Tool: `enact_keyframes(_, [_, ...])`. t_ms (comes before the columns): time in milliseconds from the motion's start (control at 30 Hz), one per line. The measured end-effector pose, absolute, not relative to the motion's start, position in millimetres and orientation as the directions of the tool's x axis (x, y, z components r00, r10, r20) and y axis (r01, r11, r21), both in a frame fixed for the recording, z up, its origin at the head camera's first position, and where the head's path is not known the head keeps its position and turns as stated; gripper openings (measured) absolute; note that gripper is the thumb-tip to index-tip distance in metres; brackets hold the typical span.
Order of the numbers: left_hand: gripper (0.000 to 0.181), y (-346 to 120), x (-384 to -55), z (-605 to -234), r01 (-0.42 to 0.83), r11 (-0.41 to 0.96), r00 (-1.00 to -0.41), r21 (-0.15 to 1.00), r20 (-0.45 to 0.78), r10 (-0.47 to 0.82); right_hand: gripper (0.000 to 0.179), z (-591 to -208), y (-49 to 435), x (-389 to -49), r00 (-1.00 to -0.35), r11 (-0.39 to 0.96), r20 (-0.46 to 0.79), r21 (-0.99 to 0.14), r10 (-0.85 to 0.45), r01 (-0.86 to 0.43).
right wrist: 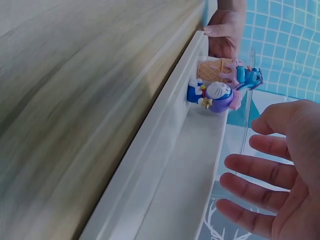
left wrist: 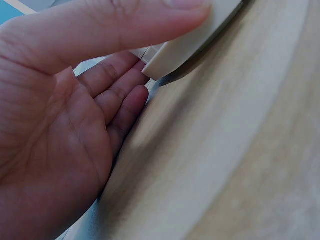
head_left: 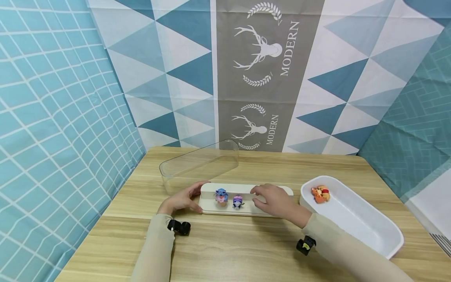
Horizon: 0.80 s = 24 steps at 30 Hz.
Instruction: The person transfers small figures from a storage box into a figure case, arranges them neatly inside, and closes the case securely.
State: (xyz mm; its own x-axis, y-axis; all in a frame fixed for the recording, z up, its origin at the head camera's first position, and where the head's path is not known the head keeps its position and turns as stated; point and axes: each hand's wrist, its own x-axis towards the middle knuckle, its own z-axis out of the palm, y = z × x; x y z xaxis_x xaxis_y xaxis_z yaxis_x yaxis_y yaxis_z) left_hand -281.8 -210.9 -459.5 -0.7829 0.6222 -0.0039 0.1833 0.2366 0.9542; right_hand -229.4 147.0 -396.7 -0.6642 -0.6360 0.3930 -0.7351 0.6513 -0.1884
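A white stepped display base (head_left: 246, 212) lies across the wooden table. My left hand (head_left: 180, 199) holds its left end, thumb at the front corner and fingers round the side; the left wrist view shows the thumb (left wrist: 165, 22) against the base's edge. On the lower step stand a blue character figurine on an ice-cream cone (head_left: 221, 197) and, to its right, a small blue-and-white cat figurine (head_left: 237, 202) with a purple top. Over the base's right part hovers my right hand (head_left: 276, 200), fingers spread and loosely bent, holding nothing in the right wrist view.
Behind the base, at left, a clear plastic cover (head_left: 165, 172) rests on the table. A white tray (head_left: 363, 223) stands at right, with orange figurines (head_left: 320, 194) at its far left end. Patterned cloth hangs at the back and sides.
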Motion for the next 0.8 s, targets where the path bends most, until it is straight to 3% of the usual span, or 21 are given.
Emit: enact_keyframes(800, [0.105, -211, -282, -459, 0.172, 0.247, -0.785, 0.954, -0.018, 0.619, 0.019, -386, 193, -235, -0.636, 0.716, 0.385, 0.101, -0.669, -0.691])
